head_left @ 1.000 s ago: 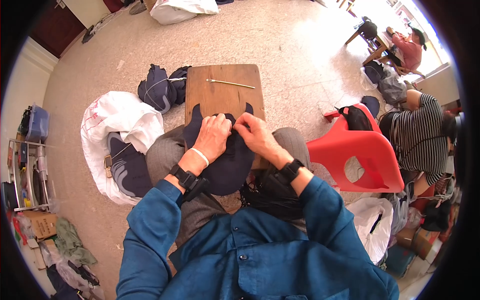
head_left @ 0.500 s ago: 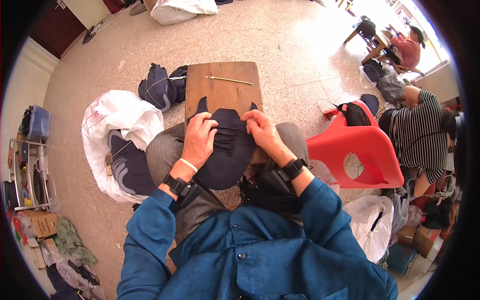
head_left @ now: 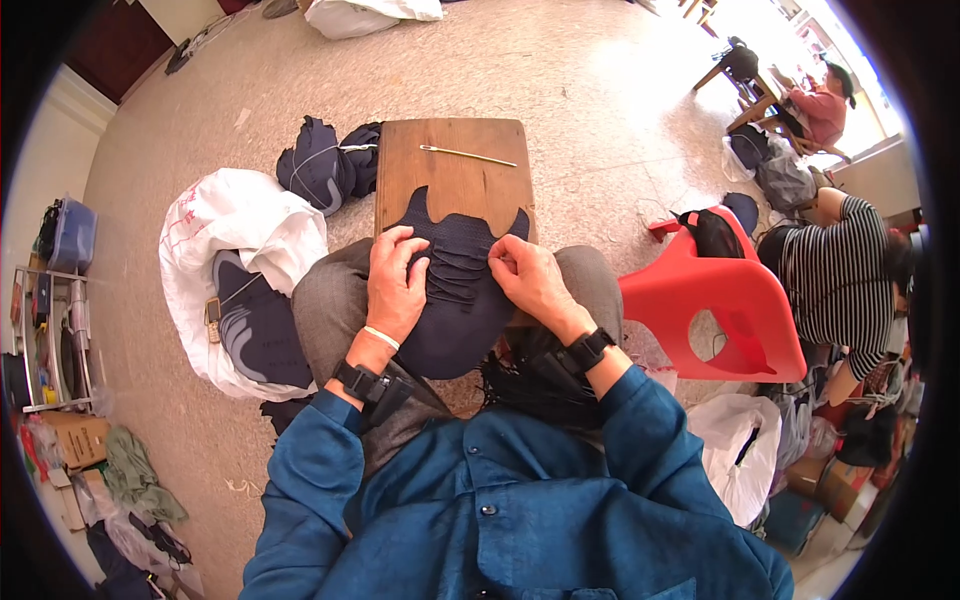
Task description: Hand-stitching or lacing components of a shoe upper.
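A dark navy knitted shoe upper [head_left: 455, 335] lies over the near end of a small wooden bench [head_left: 450, 185], its rounded end toward me and two pointed tips away. Narrow cord loops run in rows across its middle. My left hand [head_left: 397, 285] has its thumb and fingers curled on the left edge of the loops. On the right edge, my right hand [head_left: 532, 280] pinches the fabric with thumb and forefinger. A long needle-like metal tool [head_left: 468, 155] with an eye rests on the bench's far part.
At left, a white sack [head_left: 185, 300] holds printed dark uppers [head_left: 260, 335] and a mobile phone [head_left: 213, 318]; a tied dark bundle [head_left: 312, 170] is beside the bench. A red plastic chair [head_left: 740, 310] stands right, near a person in stripes [head_left: 845, 270]. Another person [head_left: 822, 105] sits farther back.
The shoe upper's two pointed tips show more fully and stand wider now. Both hands have shifted slightly along its edges, still at the loops. The view has moved a little.
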`<state>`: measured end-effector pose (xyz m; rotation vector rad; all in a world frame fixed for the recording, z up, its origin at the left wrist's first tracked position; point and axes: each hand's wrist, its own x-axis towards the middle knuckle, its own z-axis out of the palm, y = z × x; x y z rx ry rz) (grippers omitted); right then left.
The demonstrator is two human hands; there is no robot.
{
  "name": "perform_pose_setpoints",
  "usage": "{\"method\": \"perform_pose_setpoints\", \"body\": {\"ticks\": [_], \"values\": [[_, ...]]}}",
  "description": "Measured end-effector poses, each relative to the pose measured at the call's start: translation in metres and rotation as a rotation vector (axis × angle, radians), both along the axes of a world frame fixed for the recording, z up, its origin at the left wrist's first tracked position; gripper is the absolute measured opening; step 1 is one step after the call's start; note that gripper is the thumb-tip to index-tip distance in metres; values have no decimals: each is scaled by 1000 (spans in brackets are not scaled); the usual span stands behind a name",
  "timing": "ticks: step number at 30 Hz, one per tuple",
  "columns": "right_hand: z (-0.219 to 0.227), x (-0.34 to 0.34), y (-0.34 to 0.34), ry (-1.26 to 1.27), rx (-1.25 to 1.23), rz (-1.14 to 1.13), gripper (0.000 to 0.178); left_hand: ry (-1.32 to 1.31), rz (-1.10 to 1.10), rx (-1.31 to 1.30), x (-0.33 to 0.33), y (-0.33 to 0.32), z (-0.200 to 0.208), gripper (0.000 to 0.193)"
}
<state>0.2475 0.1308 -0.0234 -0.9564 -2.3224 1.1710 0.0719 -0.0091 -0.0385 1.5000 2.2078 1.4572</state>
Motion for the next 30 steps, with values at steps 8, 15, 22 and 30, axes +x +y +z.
{"method": "perform_pose_setpoints", "body": {"ticks": [8,15,22,30], "values": [[-2,-2,0,31,-80,-80,10,291,-298,-200,-15,35,17,11],[-7,0,-6,48,161,-57,11,233,-408,-289,-16,50,21,11],[-9,1,-4,63,188,-38,10,271,-503,-344,-25,54,17,11],[-7,1,-2,31,171,-26,12,224,-511,-221,-32,52,11,15]]}}
